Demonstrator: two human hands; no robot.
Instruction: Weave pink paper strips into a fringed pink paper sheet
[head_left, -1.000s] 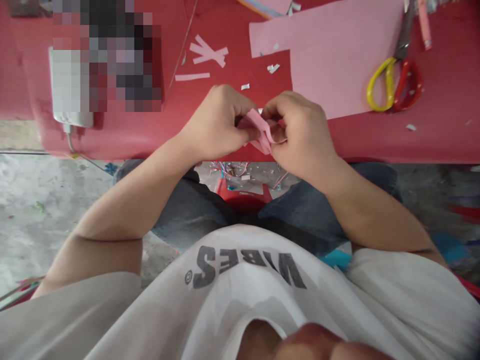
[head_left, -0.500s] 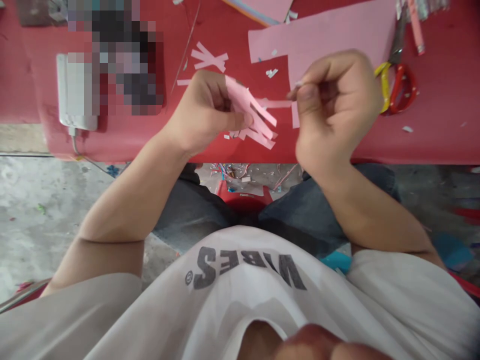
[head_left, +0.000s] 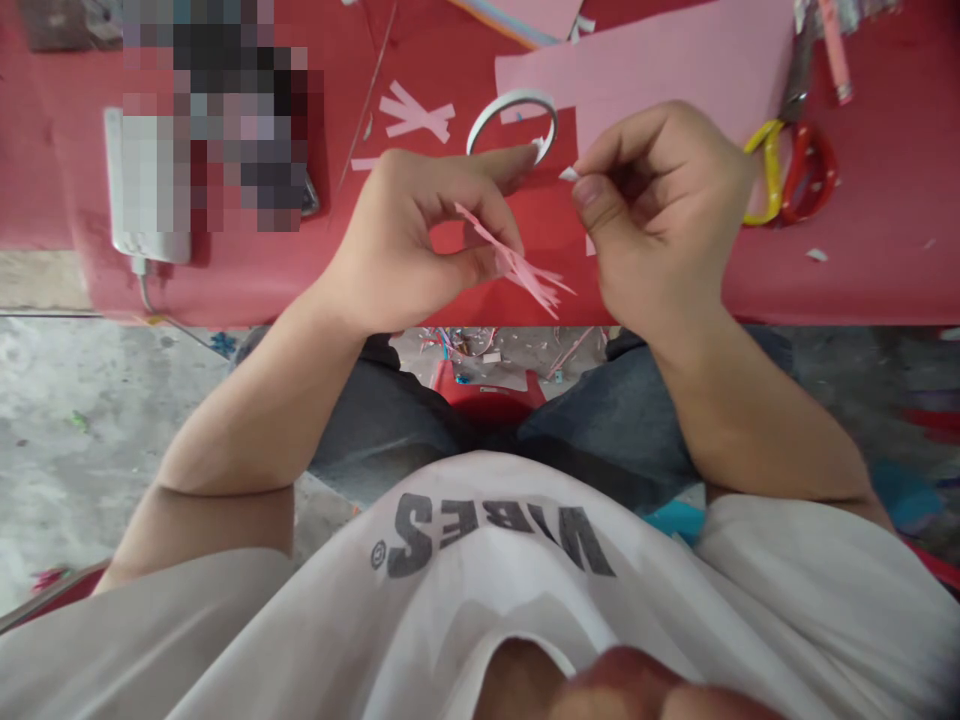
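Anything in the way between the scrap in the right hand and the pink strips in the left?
Nothing visible: only a gap above the red tabletop separates the small white scrap in the right hand from the pink paper strips in the left hand. The white tape roll lies off that path.

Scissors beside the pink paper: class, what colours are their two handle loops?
One yellow plastic loop, one red plastic loop, on the metal scissors; clearest in the head view.

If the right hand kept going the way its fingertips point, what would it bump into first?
The right hand would likely meet the left hand's fingertips first, just beside the white tape roll; depth is unclear.
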